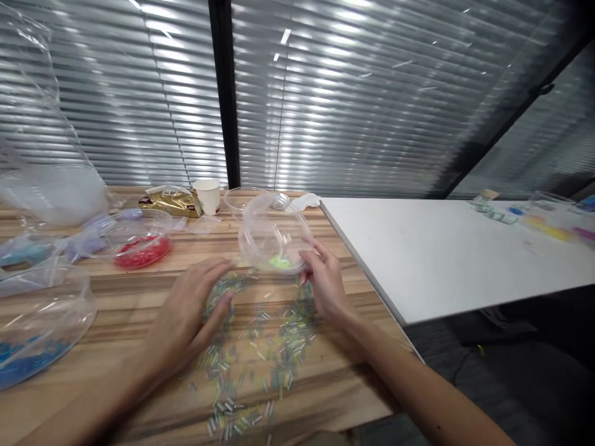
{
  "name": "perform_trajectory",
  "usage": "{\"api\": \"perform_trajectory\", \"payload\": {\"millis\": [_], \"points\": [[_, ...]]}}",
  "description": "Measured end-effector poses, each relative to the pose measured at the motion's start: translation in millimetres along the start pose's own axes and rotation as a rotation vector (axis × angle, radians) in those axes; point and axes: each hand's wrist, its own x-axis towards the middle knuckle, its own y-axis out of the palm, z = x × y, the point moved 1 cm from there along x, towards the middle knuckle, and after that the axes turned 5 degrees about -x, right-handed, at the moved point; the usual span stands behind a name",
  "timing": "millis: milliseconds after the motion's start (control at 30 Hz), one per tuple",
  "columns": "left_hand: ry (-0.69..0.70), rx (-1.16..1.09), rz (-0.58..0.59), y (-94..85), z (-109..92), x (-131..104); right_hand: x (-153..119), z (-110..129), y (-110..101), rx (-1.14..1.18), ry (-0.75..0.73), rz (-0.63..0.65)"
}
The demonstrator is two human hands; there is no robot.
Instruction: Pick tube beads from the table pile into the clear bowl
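Observation:
My right hand (324, 275) grips the rim of a clear round plastic bowl (274, 232), which is tilted above the wooden table. Yellow-green pieces (280, 262) lie at the bowl's lower side. My left hand (193, 310) is to the left of the bowl, apart from it, with fingers stretched out and thumb spread. It hovers at or just over the tabletop; contact is hard to tell. Many small tube-shaped beads (260, 353), clear, yellow and bluish-green, lie scattered on the table between and below both hands. Motion blurs the bowl and some beads.
At left are a clear bowl with blue pieces (41, 356), a container with red pieces (143, 251) and plastic bags (51, 192). A gold packet (171, 201), paper cup (207, 196) and another clear bowl (239, 201) stand behind. A white table (432, 254) adjoins at right.

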Motion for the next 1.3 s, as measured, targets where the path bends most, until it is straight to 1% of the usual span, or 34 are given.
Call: {"api": "perform_trajectory", "payload": {"millis": [67, 133, 200, 233, 267, 333, 367, 433, 567, 633, 667, 733, 800, 833, 900, 1033, 1133, 1200, 1300], "points": [[0.037, -0.057, 0.158, 7.3, -4.3, -4.6, 1.7, -0.5, -0.5, 0.047, 0.022, 0.000], [0.128, -0.122, 0.293, 9.7, -11.4, -8.3, 3.6, -0.6, -1.3, 0.073, 0.037, -0.005], [0.249, -0.187, 0.420, 6.3, -21.1, -8.6, 5.5, -0.4, -2.1, 0.081, 0.039, -0.008], [0.299, -0.203, 0.507, 3.2, -26.7, -7.4, 6.3, -0.3, -2.5, 0.083, 0.039, -0.011], [0.381, -0.220, 0.582, -0.7, -32.7, -5.7, 6.9, -0.1, -2.7, 0.085, 0.039, -0.015], [0.502, -0.242, 0.684, -8.2, -44.1, -1.4, 7.2, 0.0, -2.8, 0.085, 0.038, -0.020], [0.517, -0.246, 0.723, -10.8, -48.6, 0.5, 6.9, 0.0, -2.6, 0.084, 0.036, -0.025], [0.546, -0.259, 0.766, -13.0, -55.5, 2.3, 5.7, 0.2, -1.9, 0.073, 0.030, -0.026], [0.633, -0.262, 0.799, -8.1, -61.6, -0.1, 2.6, 1.9, 0.0, 0.060, 0.004, 0.006], [0.646, -0.222, 0.821, -5.1, -62.7, -1.1, 2.1, 3.5, 0.5, 0.059, -0.009, 0.015], [0.653, -0.205, 0.816, -4.0, -63.0, -1.2, 2.5, 4.3, 0.6, 0.058, -0.016, 0.017], [0.663, -0.178, 0.753, -2.5, -62.9, -0.3, 4.3, 5.8, 0.7, 0.063, -0.031, 0.024], [0.664, -0.157, 0.631, -0.6, -60.7, 1.2, 7.6, 6.6, 0.5, 0.086, -0.044, 0.027], [0.666, -0.132, 0.591, 1.0, -58.7, 1.8, 9.7, 6.6, 0.2, 0.100, -0.044, 0.024], [0.667, -0.091, 0.460, 4.8, -52.7, 2.8, 14.4, 5.9, -1.0, 0.117, -0.041, 0.005], [0.657, -0.005, 0.401, 15.0, -35.0, 1.9, 22.4, 2.0, -4.8, 0.121, -0.003, -0.051], [0.677, 0.038, 0.415, 21.7, -20.2, -1.5, 24.4, -0.2, -6.1, 0.131, -0.006, -0.062], [0.630, 0.094, 0.382, 24.7, -11.9, -2.9, 23.2, 0.1, -5.4, 0.124, -0.051, -0.054], [0.497, 0.160, 0.354, 28.7, -7.3, 0.6, 18.8, 3.1, -3.3, 0.100, -0.132, -0.033]]}}
